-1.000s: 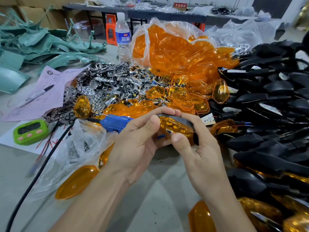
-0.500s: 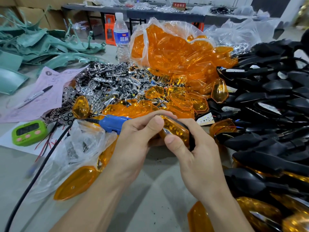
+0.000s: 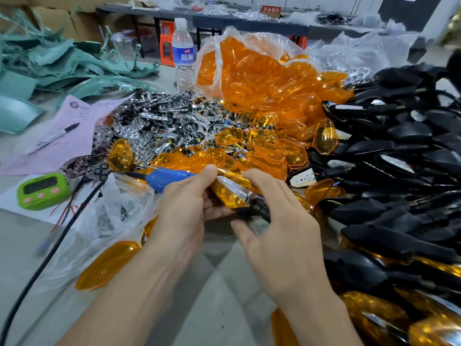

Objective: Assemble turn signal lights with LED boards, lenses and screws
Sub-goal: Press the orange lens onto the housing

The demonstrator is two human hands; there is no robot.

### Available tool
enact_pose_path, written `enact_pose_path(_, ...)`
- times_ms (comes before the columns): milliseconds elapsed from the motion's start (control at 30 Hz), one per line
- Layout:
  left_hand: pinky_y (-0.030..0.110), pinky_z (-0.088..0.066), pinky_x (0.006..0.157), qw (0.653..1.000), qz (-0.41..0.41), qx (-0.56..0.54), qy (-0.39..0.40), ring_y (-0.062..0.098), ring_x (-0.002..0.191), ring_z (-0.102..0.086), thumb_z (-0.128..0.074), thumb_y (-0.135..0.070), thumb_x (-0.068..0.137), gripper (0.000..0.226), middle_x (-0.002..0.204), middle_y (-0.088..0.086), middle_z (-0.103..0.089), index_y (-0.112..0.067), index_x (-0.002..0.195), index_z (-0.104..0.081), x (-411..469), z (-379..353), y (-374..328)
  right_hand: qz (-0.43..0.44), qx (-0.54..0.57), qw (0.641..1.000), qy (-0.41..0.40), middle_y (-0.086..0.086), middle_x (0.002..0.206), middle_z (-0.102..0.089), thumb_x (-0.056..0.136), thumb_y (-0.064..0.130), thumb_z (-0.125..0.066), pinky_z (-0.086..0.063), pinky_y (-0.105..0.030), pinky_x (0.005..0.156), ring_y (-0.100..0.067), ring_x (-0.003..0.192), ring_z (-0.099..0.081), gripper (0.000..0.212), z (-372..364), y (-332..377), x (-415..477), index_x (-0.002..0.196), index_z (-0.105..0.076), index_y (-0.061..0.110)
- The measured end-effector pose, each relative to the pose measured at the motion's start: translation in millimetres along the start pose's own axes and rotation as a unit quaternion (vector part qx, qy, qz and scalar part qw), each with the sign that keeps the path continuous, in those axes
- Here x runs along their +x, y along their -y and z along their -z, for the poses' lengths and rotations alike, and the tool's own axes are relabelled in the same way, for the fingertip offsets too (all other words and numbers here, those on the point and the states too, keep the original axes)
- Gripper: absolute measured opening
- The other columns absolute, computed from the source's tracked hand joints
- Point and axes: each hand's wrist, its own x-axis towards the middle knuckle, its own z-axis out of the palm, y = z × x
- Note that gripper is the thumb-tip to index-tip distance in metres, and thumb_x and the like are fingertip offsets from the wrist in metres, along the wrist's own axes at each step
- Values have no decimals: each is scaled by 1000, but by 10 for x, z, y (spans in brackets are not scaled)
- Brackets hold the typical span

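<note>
Left hand [image 3: 179, 216] grips turn signal [image 3: 230, 194]; clear bag [image 3: 252, 37] holds orange lenses [image 3: 269, 78].

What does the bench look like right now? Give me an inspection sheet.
Surface: grey table, mostly covered.
Job's things: light in hand; bagged lenses; chrome parts; black housings; LED board; screwdriver partly behind the left hand.
Clutter: timer, pen on paper, bottle, green panels, plastic bag.
Hands: left hand grips the light; right hand over its stem, thumb off, grip unclear.
Cables: black cable runs from the screwdriver off bottom-left.
Surroundings: benches, boxes behind.
</note>
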Motion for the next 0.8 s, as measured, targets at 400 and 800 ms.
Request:
enact_pose_path(400,25,-55,48,997,-4,70,-30,19,67,-73,-73,-24,93,17,84,15,-78,-16,84,-85,42,73,-43,-62,124,990,7,28,89,-66,97,35,-69,-50,-12,77,4,91,-63,42,5,-93,13,137,-63,43)
enact_pose_path(800,18,-45,33,993,49,49,-95,23,37,-62,-74,-15,90,18,56,16,-67,2,91,-69,127,73,-25,-60,44,997,-7,31,91,-68,65,41,-89,-61,-34,80,-5,88,-66,78,128,-55,-2,132,-54,62)
